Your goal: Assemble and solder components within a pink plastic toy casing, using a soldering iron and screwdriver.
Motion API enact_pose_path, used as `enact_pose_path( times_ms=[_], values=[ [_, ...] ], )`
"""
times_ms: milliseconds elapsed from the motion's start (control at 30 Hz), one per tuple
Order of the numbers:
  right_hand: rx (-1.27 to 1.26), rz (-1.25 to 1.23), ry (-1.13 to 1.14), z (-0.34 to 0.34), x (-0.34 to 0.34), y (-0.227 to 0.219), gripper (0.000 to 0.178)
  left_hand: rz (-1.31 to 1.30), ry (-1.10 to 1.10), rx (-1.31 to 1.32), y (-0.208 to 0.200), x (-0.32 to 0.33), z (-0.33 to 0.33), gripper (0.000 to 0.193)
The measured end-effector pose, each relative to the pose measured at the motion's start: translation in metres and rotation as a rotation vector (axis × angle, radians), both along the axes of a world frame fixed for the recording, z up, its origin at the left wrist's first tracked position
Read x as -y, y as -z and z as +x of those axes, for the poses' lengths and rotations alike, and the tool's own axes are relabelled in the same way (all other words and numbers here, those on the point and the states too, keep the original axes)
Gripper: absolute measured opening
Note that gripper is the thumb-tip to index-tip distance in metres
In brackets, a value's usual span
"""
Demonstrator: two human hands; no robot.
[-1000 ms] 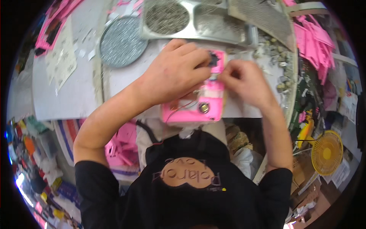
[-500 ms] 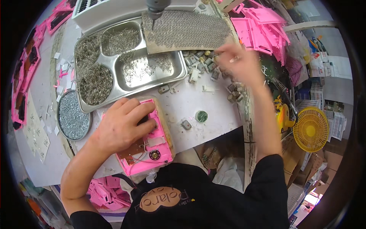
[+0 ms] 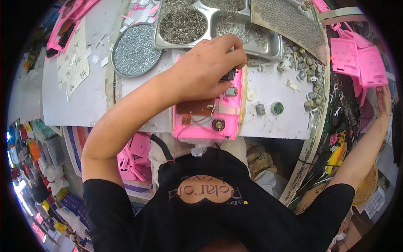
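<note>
My left hand [image 3: 210, 69] rests over a pink plastic housing [image 3: 206, 132] on the bench, its fingers bent around a black part [image 3: 229, 76] near the housing's far right side. Inside the housing are a brown board [image 3: 195, 107], thin wires and a small round speaker [image 3: 218, 124]. Far to the right, my right hand [image 3: 382, 101] is stretched out to a pile of pink plastic panels [image 3: 371, 63]. Its extended fingertips meet the lower edge of one panel; whether they grip it is hard to see.
A steel compartment tray [image 3: 268, 52] of small springs stands beyond the housing. Left of it is a round dish [image 3: 136, 50] of small metal pieces. Small metal blocks [image 3: 310, 67] lie along the right, near a green round piece [image 3: 277, 108]. Pink parts [image 3: 136, 153] lie below the bench.
The view has turned to the right. My right hand has moved from above the small metal blocks out to the pink panels. My left hand stays on the housing.
</note>
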State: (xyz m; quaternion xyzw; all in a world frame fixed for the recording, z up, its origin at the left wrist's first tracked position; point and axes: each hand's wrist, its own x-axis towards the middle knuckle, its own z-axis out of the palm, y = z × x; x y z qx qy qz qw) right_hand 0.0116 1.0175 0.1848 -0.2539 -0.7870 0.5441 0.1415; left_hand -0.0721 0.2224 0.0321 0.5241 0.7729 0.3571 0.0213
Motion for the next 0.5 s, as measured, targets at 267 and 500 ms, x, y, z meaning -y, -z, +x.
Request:
enact_pose_path(
  times_ms=[267, 500],
  values=[
    [-0.578, -0.465, 0.108, 0.051, 0.185, 0.054, 0.025, 0.175, -0.091, -0.119, -0.026, 0.017, 0.012, 0.063],
    [-0.385, -0.898, -0.455, 0.060, 0.578, 0.085, 0.051, 0.460, -0.220, -0.287, -0.039, 0.009, 0.035, 0.056]
  ],
)
